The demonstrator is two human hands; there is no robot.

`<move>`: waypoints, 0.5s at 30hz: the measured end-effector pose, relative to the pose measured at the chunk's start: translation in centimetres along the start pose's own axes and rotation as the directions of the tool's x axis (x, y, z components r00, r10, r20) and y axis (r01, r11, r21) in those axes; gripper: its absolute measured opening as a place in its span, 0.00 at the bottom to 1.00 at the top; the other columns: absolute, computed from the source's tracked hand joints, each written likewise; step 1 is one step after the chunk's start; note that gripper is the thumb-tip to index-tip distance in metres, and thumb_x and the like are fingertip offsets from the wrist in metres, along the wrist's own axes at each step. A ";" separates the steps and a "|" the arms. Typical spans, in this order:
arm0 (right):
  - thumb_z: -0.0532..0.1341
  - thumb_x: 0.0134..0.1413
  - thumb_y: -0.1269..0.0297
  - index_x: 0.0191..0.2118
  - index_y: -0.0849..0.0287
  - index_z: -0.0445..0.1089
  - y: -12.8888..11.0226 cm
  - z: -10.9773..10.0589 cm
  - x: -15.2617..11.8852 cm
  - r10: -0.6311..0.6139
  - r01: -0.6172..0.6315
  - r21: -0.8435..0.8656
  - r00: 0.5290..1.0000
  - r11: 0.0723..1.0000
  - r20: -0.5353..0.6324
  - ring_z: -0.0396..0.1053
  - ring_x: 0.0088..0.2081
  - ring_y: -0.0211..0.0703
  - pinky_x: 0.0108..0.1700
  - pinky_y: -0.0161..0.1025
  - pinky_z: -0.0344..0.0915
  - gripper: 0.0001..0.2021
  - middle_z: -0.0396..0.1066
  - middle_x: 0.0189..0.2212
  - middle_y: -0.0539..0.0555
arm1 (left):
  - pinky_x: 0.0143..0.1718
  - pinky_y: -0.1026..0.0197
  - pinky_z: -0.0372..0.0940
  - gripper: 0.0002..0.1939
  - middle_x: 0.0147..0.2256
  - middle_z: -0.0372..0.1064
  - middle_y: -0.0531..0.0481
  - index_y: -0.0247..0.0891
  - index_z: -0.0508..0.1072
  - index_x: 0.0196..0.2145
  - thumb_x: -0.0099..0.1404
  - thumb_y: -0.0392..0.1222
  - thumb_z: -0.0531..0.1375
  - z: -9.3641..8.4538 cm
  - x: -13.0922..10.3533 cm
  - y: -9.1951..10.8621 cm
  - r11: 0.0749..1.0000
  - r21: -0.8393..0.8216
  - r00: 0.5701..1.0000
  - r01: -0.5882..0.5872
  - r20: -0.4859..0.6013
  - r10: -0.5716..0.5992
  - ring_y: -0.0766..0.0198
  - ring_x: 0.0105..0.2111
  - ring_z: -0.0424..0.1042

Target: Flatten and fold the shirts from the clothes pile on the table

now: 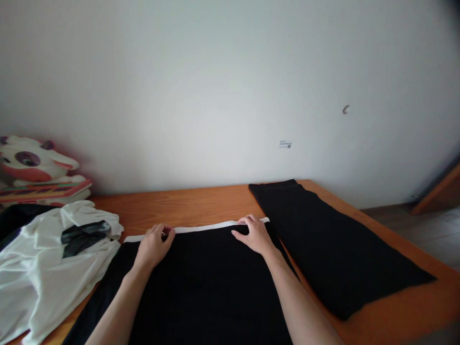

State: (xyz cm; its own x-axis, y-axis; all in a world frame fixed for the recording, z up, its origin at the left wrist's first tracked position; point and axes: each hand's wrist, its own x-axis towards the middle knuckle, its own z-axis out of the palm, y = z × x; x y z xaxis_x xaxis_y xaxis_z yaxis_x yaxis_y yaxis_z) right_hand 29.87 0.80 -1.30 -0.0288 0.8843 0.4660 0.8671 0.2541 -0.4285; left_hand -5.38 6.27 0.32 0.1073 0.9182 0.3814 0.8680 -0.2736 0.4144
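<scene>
A black garment (215, 278) with a white band (201, 229) along its far edge lies spread flat on the wooden table before me. Its near end runs out of view, and I cannot tell its exact kind. My left hand (155, 243) is at the left part of the band, its fingers curled and thumb close to them, closed on the edge. Near the band's right end rests my right hand (254, 234), thumb and fingers apart, fingertips touching the white strip.
A folded black cloth piece (334, 244) lies along the right of the wooden table (187, 199). To the left are a crumpled white garment (43, 273) with a dark print and a cow-shaped toy keyboard (43, 191). A pale wall (201, 96) rises behind the table.
</scene>
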 end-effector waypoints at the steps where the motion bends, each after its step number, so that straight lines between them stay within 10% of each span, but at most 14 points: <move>1: 0.67 0.56 0.51 0.41 0.53 0.73 -0.1 0.0 0.0 0.005 -0.005 -0.018 1.000 1.000 -0.003 0.71 0.45 0.47 0.51 0.44 0.65 0.13 0.72 0.40 0.53 | 0.42 0.51 0.66 0.17 0.33 0.74 0.42 0.41 0.69 0.31 0.63 0.55 0.50 0.1 0.0 0.0 0.998 0.058 1.000 0.005 -0.018 -0.004 0.50 0.36 0.73; 8: 0.64 0.59 0.53 0.40 0.55 0.73 -1.1 -0.4 -0.2 0.075 -0.074 -0.157 0.997 0.985 0.002 0.70 0.47 0.47 0.51 0.42 0.62 0.11 0.72 0.40 0.54 | 0.45 0.52 0.68 0.18 0.35 0.75 0.42 0.42 0.69 0.30 0.61 0.57 0.49 0.1 0.2 -0.6 0.995 0.055 0.996 0.082 0.020 -0.083 0.50 0.39 0.75; 15: 0.61 0.56 0.40 0.48 0.54 0.73 -1.8 -2.6 -1.8 0.158 -0.127 -0.275 0.983 0.953 0.094 0.67 0.52 0.58 0.53 0.53 0.60 0.24 0.72 0.48 0.61 | 0.55 0.40 0.63 0.30 0.45 0.73 0.35 0.39 0.73 0.41 0.55 0.68 0.53 -4.2 -3.3 -3.0 0.982 0.171 0.993 0.083 0.070 -0.096 0.36 0.50 0.71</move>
State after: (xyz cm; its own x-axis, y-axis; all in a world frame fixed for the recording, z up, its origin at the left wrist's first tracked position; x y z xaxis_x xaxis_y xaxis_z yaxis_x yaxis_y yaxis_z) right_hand 29.63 -2.30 0.69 0.0619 0.9463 0.3172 0.9666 0.0223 -0.2552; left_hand -10.41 2.89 1.33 0.0576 0.9580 0.2808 0.9440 -0.1438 0.2968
